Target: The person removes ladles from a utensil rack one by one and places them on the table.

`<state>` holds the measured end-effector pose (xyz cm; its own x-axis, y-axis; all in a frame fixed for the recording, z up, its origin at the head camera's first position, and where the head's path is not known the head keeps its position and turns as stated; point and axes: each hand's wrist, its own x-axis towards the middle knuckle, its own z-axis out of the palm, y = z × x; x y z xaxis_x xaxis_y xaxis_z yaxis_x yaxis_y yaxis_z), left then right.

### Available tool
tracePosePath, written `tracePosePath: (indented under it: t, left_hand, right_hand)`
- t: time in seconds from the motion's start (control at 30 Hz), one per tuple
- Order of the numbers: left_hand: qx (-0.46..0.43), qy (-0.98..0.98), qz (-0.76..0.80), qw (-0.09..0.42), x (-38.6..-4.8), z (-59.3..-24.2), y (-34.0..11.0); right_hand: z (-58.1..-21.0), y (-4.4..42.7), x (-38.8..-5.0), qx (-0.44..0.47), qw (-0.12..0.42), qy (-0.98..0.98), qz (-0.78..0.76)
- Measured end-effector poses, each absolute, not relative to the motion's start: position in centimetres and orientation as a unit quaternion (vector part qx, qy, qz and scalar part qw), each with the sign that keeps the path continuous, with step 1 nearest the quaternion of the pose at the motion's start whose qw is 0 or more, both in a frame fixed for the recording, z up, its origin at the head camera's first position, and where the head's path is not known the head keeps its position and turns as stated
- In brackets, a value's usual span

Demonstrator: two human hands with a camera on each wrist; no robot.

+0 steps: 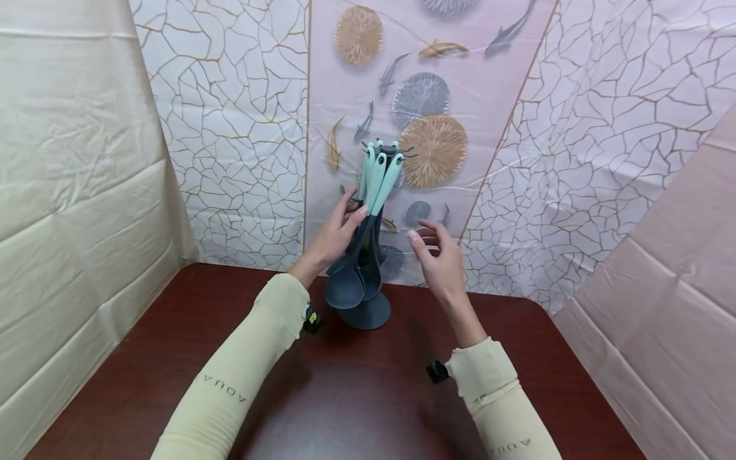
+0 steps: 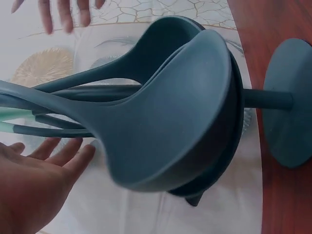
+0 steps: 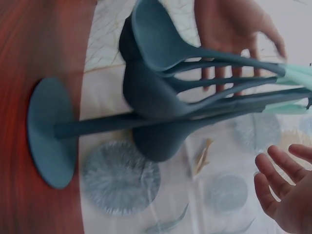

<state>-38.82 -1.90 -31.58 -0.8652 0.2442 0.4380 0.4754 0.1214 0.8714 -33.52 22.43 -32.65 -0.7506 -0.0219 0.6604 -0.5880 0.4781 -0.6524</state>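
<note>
Patterned cloth (image 1: 241,128) with gold crackle lines and a pink panel of fish and round motifs hangs behind a dark red-brown table (image 1: 345,396). On it, near the back edge, stands an upright utensil stand (image 1: 370,316), its round foot flat on the wood, with dark utensils (image 1: 345,289) hanging heads down around its pole. From the head, their mint-green handles (image 1: 376,182) show gathered at the top, whereas the left wrist view cuts most of them off and brings up the deep bowl of a ladle (image 2: 170,112). Only the right wrist view lays bare the pole (image 3: 97,126) down to the foot and the left hand (image 1: 335,235) on the far side of the stems. That hand's fingers (image 2: 80,158) are spread and extended, just beside the stems and the lower handles; nothing is gripped, and whether the thumb tip touches a handle cannot be told. On the other side, the right hand (image 1: 443,259) holds nothing, its fingers (image 3: 275,178) loosely bent and parted, a clear gap lying between them and the utensils.
</note>
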Motion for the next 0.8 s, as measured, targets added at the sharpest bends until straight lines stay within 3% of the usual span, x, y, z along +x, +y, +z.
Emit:
tracePosePath:
  t: [0.4, 0.8]
  left_hand:
    - [-0.257, -0.694, -0.667, 0.090, -40.3, -33.2, -1.3]
    - [-0.258, -0.685, -0.677, 0.073, -40.8, -34.1, -0.6]
  right_hand:
    - [-29.0, 19.1, -33.4, 0.232, 0.266, -0.765, 0.539]
    - [-29.3, 16.9, -33.9, 0.248, 0.239, -0.724, 0.598]
